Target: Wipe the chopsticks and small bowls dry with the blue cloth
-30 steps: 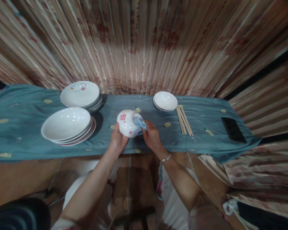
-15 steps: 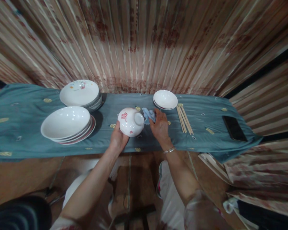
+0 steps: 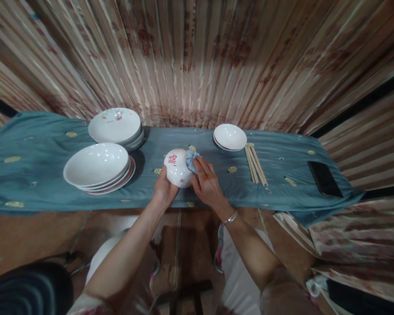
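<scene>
A white bowl (image 3: pixel 176 168) with red markings is tilted on its side over the cloth-covered table, its outer base turned to the right. My left hand (image 3: pixel 165 187) grips the bowl's rim from the lower left, thumb on the outside. In my right hand (image 3: pixel 207 181) is a crumpled light-blue cloth (image 3: pixel 192 161), pressed against the bowl's base, which cloth and fingers cover. The fingers of my right hand are bent over the cloth.
To the left stand a stack of deep white dishes (image 3: pixel 95 165) and a stack of flowered plates (image 3: pixel 114 124). Small white bowls (image 3: pixel 230 137) are stacked at the back right, beside several wooden chopsticks (image 3: pixel 256 165). A black phone (image 3: pixel 324 178) lies near the right end of the blue-green tablecloth (image 3: pixel 164 135).
My right hand has moved left with the cloth, from just beside the bowl onto its base. The left hand keeps its hold on the bowl. The view has shifted slightly.
</scene>
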The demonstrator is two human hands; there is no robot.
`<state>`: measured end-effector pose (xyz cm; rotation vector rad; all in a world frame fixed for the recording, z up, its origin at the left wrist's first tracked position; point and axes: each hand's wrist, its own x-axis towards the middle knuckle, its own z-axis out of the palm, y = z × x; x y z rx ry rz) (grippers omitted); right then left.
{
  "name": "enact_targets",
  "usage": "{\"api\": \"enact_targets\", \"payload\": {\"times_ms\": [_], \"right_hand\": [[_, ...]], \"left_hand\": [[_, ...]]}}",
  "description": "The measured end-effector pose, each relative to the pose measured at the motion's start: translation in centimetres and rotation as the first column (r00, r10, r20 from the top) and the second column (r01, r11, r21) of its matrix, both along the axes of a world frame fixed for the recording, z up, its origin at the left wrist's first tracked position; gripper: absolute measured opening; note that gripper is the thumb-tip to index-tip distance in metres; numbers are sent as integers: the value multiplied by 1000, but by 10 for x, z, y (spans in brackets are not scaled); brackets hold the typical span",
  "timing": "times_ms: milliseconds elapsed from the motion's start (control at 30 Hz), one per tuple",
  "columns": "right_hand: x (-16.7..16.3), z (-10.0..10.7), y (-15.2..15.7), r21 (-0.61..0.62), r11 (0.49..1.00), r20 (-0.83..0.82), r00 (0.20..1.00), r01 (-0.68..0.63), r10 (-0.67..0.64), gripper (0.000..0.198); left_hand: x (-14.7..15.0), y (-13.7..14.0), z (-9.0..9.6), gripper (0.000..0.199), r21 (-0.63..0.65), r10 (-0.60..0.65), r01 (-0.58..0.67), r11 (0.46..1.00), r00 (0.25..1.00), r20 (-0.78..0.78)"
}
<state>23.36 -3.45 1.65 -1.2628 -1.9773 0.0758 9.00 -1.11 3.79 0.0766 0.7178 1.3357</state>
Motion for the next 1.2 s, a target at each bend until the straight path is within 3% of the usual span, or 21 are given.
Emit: {"api": "enact_targets", "payload": {"times_ms": [333, 500, 900, 1200], "right_hand": [[0, 5, 4, -96, 993, -90, 994, -73, 64, 43], [0, 8, -1, -70, 986, -197, 971, -151, 134, 40], [-12, 14, -8, 101, 991, 140, 988, -85, 71, 35], [-2, 24, 0, 39, 999, 97, 995, -21, 17, 39]], "left_hand": [[0, 0, -2, 45, -37, 44, -45, 998, 999, -16], [1, 1, 1, 46, -51, 61, -63, 997, 997, -44], [6, -3, 7, 45, 23, 25, -24, 999, 998, -49], [10, -2, -7, 39, 148, 17, 2, 989, 992, -124]]}}
